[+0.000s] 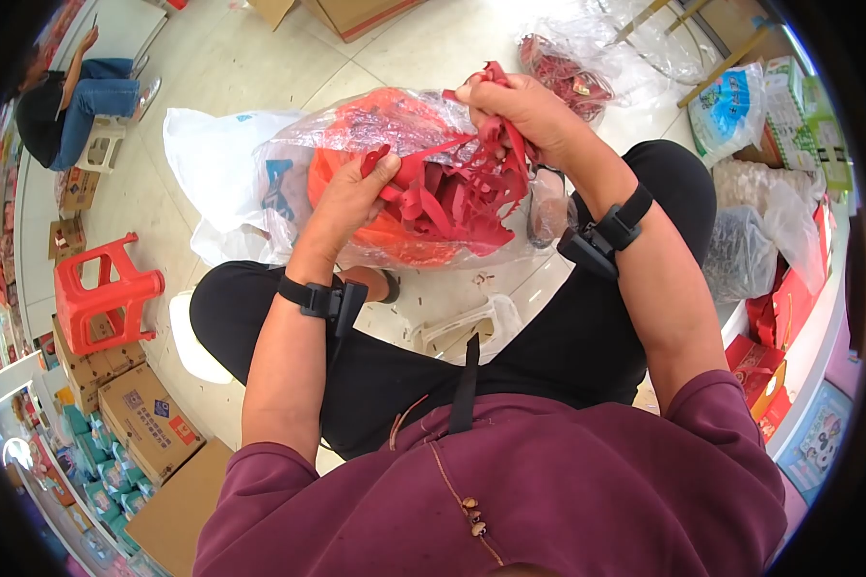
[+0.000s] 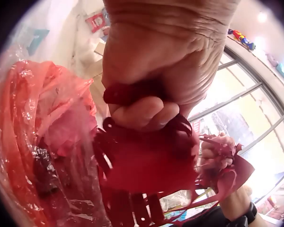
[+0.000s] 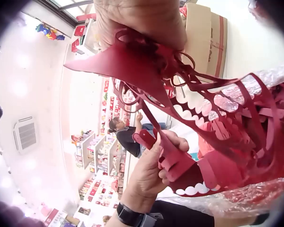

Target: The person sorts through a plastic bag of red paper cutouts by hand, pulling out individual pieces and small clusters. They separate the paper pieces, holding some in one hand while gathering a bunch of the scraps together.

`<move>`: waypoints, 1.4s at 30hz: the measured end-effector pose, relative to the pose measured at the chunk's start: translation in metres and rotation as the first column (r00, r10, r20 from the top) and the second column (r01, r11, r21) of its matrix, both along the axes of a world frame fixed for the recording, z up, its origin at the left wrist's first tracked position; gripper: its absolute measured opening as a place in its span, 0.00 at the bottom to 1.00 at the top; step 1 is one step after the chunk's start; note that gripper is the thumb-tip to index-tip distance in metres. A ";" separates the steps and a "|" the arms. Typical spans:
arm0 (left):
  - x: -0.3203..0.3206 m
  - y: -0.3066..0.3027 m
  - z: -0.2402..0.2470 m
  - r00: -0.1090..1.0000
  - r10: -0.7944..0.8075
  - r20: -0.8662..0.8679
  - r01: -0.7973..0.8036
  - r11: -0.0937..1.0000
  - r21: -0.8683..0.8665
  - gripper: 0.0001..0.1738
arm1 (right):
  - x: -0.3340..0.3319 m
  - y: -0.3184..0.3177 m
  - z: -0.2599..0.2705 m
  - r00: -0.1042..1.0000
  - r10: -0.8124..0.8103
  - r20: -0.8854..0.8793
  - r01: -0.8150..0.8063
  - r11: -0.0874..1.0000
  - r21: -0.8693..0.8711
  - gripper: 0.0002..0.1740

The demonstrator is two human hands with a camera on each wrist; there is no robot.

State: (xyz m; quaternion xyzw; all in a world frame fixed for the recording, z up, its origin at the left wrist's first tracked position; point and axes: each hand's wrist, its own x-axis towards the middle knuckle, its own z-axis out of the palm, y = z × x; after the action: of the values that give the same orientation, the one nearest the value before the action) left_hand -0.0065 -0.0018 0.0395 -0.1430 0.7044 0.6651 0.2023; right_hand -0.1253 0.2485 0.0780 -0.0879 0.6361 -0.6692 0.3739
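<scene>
Head view, upper centre: my left hand (image 1: 361, 197), fingers curled, grips part of the red strips (image 1: 457, 197); my right hand (image 1: 522, 111), likewise curled, grips another. The main mass lies between my hands, beside orange plastic (image 1: 375, 111).

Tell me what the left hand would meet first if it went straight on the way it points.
Judging by the head view, past the red material it grips, the left hand would probably meet the clear plastic bag, though depth is unclear.
</scene>
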 end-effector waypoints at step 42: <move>0.006 -0.003 0.046 0.963 0.232 -0.134 -0.203 0.958 0.200 0.20 | -0.002 -0.007 -0.018 0.991 -0.099 0.089 0.090 0.991 0.102 0.13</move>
State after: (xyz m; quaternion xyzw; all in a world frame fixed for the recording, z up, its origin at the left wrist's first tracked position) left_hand -0.0001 -0.0051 0.0856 -0.1480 0.6333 0.7550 0.0842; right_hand -0.1273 0.2411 0.0598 -0.0078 0.6532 -0.6578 0.3749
